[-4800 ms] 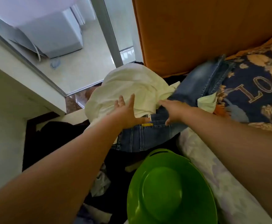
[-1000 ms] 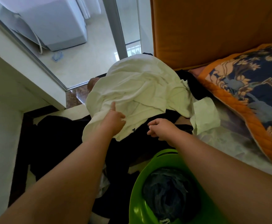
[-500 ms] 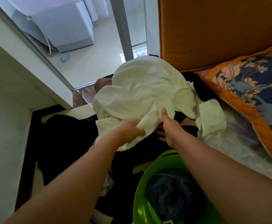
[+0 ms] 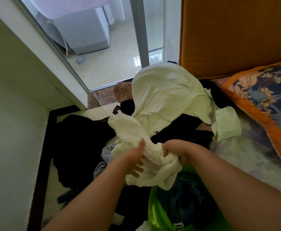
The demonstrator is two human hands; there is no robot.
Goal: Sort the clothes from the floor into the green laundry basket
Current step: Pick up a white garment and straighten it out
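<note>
White garment (image 4: 161, 104): soft, light, limp cloth, likely to trail and snag on the dark clothes (image 4: 79, 147) unless gathered in handfuls near its bunched end. Left hand (image 4: 134, 161) and right hand (image 4: 178, 151) both clench that bunched end just above the green laundry basket (image 4: 153, 212) rim. The pale, creased remainder drapes over the pile beyond the basket; denim already lies inside it.

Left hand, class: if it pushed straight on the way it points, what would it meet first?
The left hand points toward the right hand. It is already gripping the crumpled cream-white cotton garment, so more of that cloth comes first; depth is unclear.
</note>
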